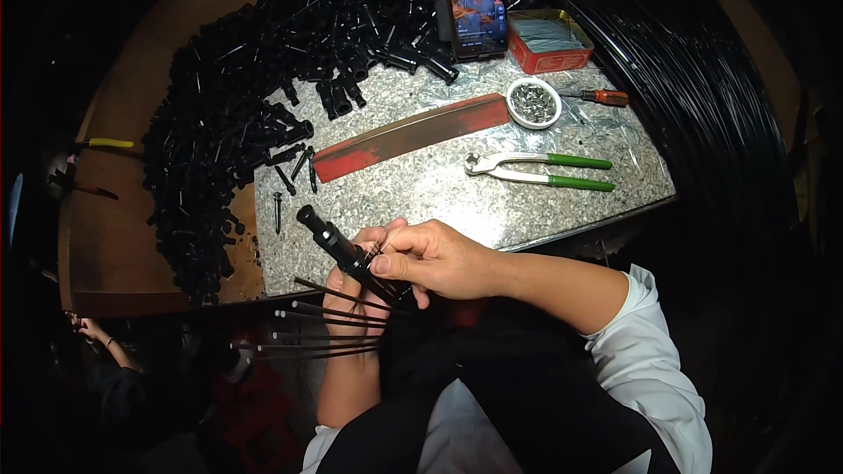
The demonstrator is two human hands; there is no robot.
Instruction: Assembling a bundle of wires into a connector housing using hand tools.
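The left hand [356,303] sits low and near, palm turned up, fingers curled closed, its bare forearm rising straight from the lower edge. The right hand [435,259] lies just above and across it, touching, thumb and fingertips pinched together toward the left. Its forearm comes in from the right, elbow bent, white sleeve pushed up.

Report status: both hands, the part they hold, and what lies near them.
Left hand grips black rod assembly with thin rods fanned out. Right hand pinches it from above. Green-handled pliers and red strip lie apart on stone slab.
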